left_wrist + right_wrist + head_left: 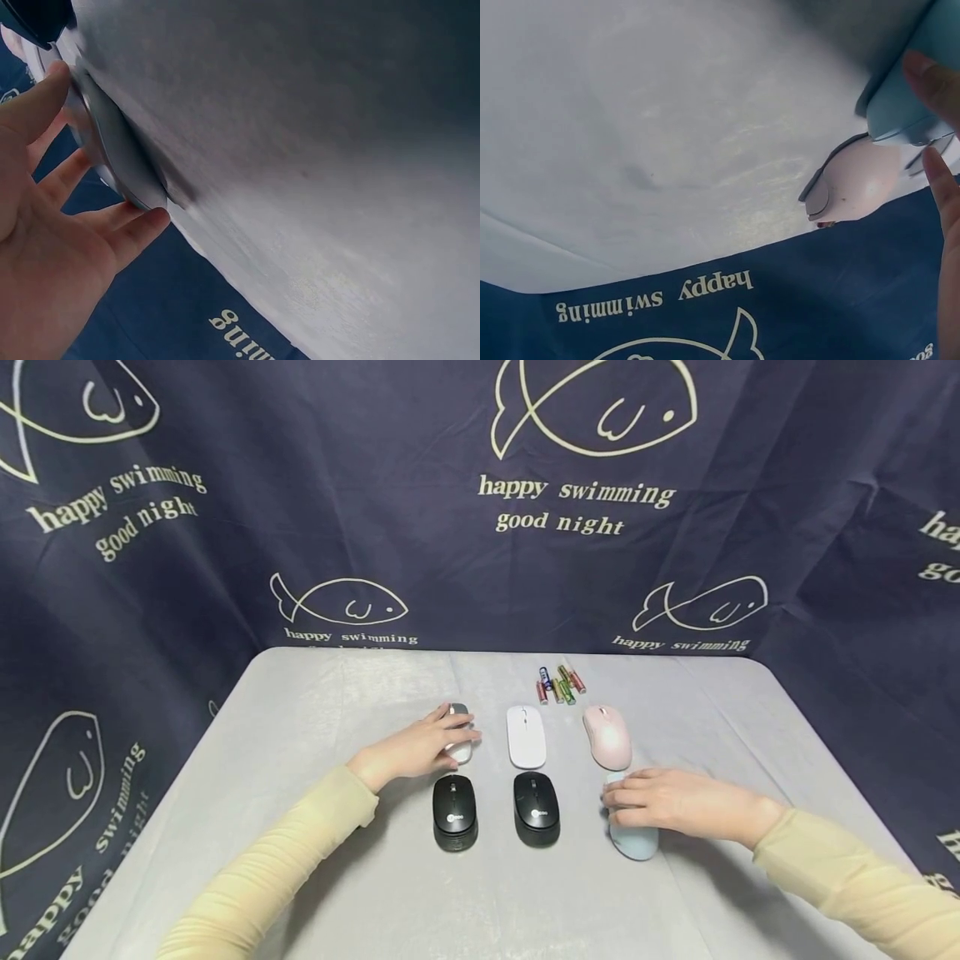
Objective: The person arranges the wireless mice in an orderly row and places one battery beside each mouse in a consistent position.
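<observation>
In the head view my left hand (420,747) reaches over a grey-and-white computer mouse (460,750) at the left of the back row. Its thumb and fingers hold that mouse (124,150) around its edges in the left wrist view. On the right, a light blue mouse (636,843) lies under my right hand (667,797), which covers much of its top. The right wrist view has a thumb and a finger gripping the blue mouse (907,109) from two sides. A pink mouse (609,739) sits just behind it.
A white mouse (527,739) lies mid-row at the back. Two black mice, one at left (454,810) and one in the middle (537,806), form the front row. Several small batteries (558,687) are grouped behind them on the grey-white table (525,902). A dark blue printed cloth (450,527) hangs behind.
</observation>
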`<state>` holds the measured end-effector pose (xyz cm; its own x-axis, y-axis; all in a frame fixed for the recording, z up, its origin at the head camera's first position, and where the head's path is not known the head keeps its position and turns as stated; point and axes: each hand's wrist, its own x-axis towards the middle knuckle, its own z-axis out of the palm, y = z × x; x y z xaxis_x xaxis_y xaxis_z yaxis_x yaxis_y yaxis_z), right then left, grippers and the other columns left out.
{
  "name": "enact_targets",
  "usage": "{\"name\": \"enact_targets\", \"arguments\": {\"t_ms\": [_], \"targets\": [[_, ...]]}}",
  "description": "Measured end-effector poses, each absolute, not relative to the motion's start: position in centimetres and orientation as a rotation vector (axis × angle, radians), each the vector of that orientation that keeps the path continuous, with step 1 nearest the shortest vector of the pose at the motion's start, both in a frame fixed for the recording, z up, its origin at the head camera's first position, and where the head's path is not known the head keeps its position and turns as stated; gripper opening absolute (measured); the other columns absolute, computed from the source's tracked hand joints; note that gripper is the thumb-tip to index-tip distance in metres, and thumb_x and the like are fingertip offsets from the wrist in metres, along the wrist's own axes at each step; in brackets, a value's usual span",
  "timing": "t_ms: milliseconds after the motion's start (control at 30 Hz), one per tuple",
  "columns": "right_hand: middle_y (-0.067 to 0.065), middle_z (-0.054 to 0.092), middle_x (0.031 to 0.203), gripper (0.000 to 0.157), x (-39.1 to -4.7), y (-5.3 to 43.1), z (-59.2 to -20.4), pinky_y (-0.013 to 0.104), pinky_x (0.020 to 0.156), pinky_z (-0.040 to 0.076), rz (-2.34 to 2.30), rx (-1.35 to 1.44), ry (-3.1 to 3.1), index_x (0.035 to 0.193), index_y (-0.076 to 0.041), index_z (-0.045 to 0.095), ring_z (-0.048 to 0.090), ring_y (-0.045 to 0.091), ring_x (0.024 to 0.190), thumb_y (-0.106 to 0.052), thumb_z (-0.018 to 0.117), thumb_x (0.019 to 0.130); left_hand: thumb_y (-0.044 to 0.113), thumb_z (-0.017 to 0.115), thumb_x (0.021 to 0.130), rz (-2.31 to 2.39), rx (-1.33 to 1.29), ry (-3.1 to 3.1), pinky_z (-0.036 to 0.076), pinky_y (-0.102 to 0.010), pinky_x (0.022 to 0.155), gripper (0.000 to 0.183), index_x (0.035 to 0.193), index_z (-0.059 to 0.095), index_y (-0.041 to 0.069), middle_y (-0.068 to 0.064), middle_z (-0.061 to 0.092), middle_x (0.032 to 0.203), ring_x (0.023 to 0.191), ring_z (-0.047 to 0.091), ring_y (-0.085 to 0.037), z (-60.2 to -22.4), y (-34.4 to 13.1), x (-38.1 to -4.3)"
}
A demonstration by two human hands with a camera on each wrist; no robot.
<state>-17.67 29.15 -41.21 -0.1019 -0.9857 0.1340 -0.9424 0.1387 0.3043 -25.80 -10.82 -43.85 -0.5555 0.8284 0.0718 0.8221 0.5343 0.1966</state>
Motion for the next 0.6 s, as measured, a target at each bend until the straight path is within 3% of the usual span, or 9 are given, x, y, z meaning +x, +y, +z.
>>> {"name": "enact_targets", "arguments": {"t_ms": [167,367,433,600], "targets": [[0.002,0.06,0.12,0.034,-17.5,29.4,-41.4,0.036,0.089,0.051,-0.178,1.864,-2.145,0.109,-0.023,0.059,0.057,0.018,0.113,-0.013,0.054,0.076,0.019,0.069,0.085,0.35,1.472,2.714,0.02,-0.057,0.114,0.051,0.133,0.054,0.009,-0.021,0.042,0.143,0.133,0.033,-0.047,-43.4,-10.9,-25.4],[0.004,0.057,0.125,0.071,-17.1,29.8,-41.2,0.043,0.087,0.051,-0.063,1.745,-2.287,0.119,-0.022,0.058,0.056,0.025,0.115,0.004,0.068,0.054,0.017,0.065,0.089,0.414,1.455,2.767,0.023,-0.053,0.114,0.045,0.132,0.055,0.011,-0.019,0.042,0.144,0.136,0.027,-0.046,-42.6,-11.4,-24.3],[0.005,0.058,0.124,0.07,-16.8,29.8,-41.1,0.046,0.084,0.052,-0.035,1.628,-2.365,0.119,-0.022,0.058,0.057,0.027,0.112,0.002,0.073,0.055,0.019,0.064,0.09,0.419,1.445,2.793,0.024,-0.052,0.114,0.045,0.133,0.054,0.013,-0.018,0.041,0.144,0.138,0.027,-0.043,-42.2,-11.6,-23.9],[0.008,0.06,0.116,0.048,-15.8,29.2,-41.0,0.048,0.078,0.054,0.101,1.292,-2.527,0.112,-0.016,0.061,0.06,0.029,0.104,-0.017,0.079,0.068,0.024,0.066,0.088,0.417,1.406,2.857,0.026,-0.052,0.113,0.049,0.134,0.053,0.013,-0.017,0.04,0.145,0.137,0.03,-0.039,-41.9,-11.7,-23.4]]}}
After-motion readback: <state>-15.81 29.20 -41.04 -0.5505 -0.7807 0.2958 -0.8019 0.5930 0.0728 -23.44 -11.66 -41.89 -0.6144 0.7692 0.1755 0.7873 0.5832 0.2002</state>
